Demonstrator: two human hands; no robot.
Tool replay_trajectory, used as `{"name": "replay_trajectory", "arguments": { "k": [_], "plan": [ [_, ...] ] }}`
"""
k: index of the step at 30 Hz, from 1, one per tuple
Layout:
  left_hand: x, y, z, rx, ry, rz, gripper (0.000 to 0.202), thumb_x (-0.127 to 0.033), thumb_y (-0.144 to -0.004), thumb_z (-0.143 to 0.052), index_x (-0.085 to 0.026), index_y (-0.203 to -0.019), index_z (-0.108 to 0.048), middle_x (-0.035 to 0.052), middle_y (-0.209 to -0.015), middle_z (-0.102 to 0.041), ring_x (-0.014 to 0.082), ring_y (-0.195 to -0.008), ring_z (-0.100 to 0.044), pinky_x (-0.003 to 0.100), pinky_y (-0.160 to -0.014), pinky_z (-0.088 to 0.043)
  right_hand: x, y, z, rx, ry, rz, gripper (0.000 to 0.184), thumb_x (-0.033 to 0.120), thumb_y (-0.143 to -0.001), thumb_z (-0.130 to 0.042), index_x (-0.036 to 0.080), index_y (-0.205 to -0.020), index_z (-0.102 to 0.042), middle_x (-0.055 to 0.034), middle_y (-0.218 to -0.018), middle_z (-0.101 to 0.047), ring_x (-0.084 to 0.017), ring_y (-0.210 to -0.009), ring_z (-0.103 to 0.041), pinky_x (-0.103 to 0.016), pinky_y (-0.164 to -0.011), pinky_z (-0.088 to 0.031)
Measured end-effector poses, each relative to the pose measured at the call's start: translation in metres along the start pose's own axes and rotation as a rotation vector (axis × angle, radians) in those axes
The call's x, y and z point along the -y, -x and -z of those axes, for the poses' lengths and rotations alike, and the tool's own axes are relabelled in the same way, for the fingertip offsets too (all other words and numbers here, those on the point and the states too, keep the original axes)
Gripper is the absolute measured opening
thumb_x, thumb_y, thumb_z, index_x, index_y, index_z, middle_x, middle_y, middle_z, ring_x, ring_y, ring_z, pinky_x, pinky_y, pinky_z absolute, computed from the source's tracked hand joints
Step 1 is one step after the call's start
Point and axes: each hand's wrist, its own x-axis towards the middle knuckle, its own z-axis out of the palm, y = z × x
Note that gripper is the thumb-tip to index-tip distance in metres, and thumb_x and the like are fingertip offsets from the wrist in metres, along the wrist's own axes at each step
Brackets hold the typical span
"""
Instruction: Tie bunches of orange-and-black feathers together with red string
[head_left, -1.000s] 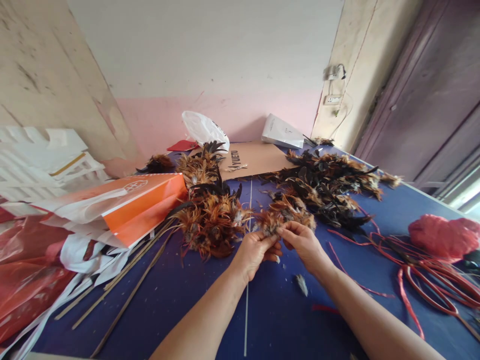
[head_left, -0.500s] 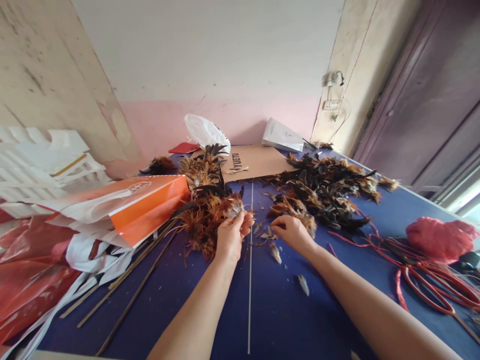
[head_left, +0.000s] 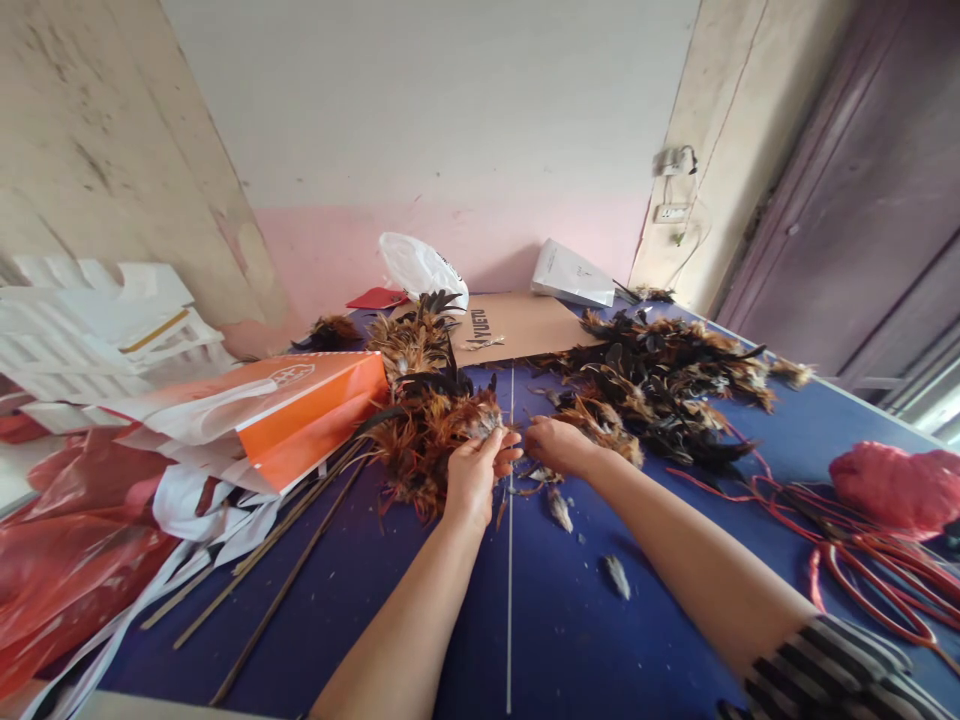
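My left hand (head_left: 480, 470) pinches the near end of a bundle of brown and black feathers (head_left: 431, 440), which fans out to the left over the blue table (head_left: 420, 620). Close beside it on the right, my right hand (head_left: 555, 445) is closed, knuckles up. Its fingertips are turned away, so what they hold, if anything, is hidden. Loose grey feathers (head_left: 559, 510) lie on the table below the right hand. A large heap of dark and brown feathers (head_left: 667, 390) spreads beyond it to the right.
Left of my arms are an orange and white paper bag (head_left: 300, 430), thin sticks (head_left: 289, 570) and red plastic (head_left: 82, 560). At the right lie pink string (head_left: 885, 575) and a pink plastic bundle (head_left: 896, 490). Flat cardboard (head_left: 525, 325) and a white bag (head_left: 574, 272) are at the back.
My right hand has moved left, closer to the left hand, and a striped sleeve now shows. The left hand keeps its pinch on the feathers. The whole view has shifted slightly.
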Motion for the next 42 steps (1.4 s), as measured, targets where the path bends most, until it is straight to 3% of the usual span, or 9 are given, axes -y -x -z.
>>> {"name": "replay_trajectory", "arguments": {
  "k": [5,10,18,24,27,31,37,42],
  "plan": [
    [0.004,-0.002,0.001,0.031,-0.059,-0.01,0.027,-0.03,-0.063,-0.068,-0.01,-0.08,-0.065,0.0095,-0.076,-0.069,0.0141,-0.057,-0.063,0.016,-0.04,-0.04,-0.005,0.022,0.024,-0.035,-0.075,0.08,0.016,0.017,-0.076,-0.046,0.019,-0.081,-0.061,-0.0021,-0.076,-0.064,-0.013,-0.07,-0.056,-0.02,-0.065,-0.038],
    [0.006,0.001,-0.001,0.123,-0.172,-0.019,0.023,-0.03,-0.062,-0.068,-0.01,-0.073,-0.067,0.0107,-0.082,-0.068,0.0137,-0.054,-0.062,0.017,-0.039,-0.04,-0.005,0.049,0.038,-0.092,-0.104,0.136,0.014,0.012,-0.074,-0.045,0.017,-0.073,-0.058,-0.0026,-0.072,-0.061,-0.013,-0.068,-0.054,-0.021,-0.064,-0.036],
    [0.014,0.008,-0.005,0.315,-0.272,0.083,0.027,-0.033,-0.059,-0.071,-0.01,-0.072,-0.067,0.0101,-0.073,-0.068,0.0156,-0.053,-0.063,0.018,-0.039,-0.041,0.001,0.069,0.026,-0.112,0.017,0.126,0.016,0.013,-0.078,-0.041,0.017,-0.076,-0.057,-0.0036,-0.073,-0.059,-0.013,-0.065,-0.052,-0.023,-0.058,-0.033],
    [0.021,0.006,-0.006,0.299,-0.279,0.102,0.019,-0.029,-0.062,-0.069,-0.011,-0.062,-0.064,0.0059,-0.055,-0.064,0.0136,-0.047,-0.06,0.019,-0.042,-0.044,0.001,0.071,0.021,-0.183,-0.229,0.13,0.016,0.011,-0.075,-0.044,0.016,-0.07,-0.058,-0.0018,-0.069,-0.059,-0.012,-0.064,-0.051,-0.021,-0.061,-0.036],
    [0.02,0.006,-0.007,0.262,-0.265,0.105,0.016,-0.025,-0.065,-0.066,-0.011,-0.058,-0.062,0.0049,-0.053,-0.063,0.0117,-0.045,-0.058,0.019,-0.043,-0.044,-0.001,0.075,0.019,-0.278,-0.421,0.03,0.012,0.022,-0.075,-0.05,0.017,-0.074,-0.061,-0.0011,-0.071,-0.061,-0.012,-0.063,-0.052,-0.022,-0.06,-0.039],
    [0.02,0.007,-0.009,0.266,-0.265,0.142,0.016,-0.023,-0.069,-0.063,-0.011,-0.06,-0.064,0.006,-0.055,-0.064,0.0117,-0.046,-0.058,0.02,-0.046,-0.045,-0.003,0.081,0.011,-0.286,-0.646,-0.169,0.028,0.039,-0.067,-0.059,0.016,-0.083,-0.063,-0.0025,-0.074,-0.064,-0.014,-0.065,-0.056,-0.024,-0.061,-0.042],
    [0.024,0.008,-0.009,0.319,-0.292,0.179,0.015,-0.024,-0.071,-0.062,-0.01,-0.066,-0.066,0.0076,-0.06,-0.066,0.0124,-0.051,-0.059,0.021,-0.049,-0.046,-0.007,0.083,-0.001,-0.223,-0.728,-0.225,0.024,0.037,-0.07,-0.054,0.016,-0.074,-0.066,-0.0006,-0.065,-0.064,-0.013,-0.059,-0.053,-0.023,-0.055,-0.039],
    [0.026,0.009,-0.007,0.377,-0.322,0.218,0.017,-0.027,-0.069,-0.064,-0.01,-0.07,-0.066,0.0084,-0.065,-0.067,0.0125,-0.054,-0.061,0.019,-0.049,-0.046,-0.006,0.084,0.003,-0.269,-0.684,-0.227,0.022,0.034,-0.071,-0.052,0.017,-0.071,-0.065,0.0014,-0.06,-0.061,-0.011,-0.055,-0.048,-0.022,-0.052,-0.035]
  ]
}}
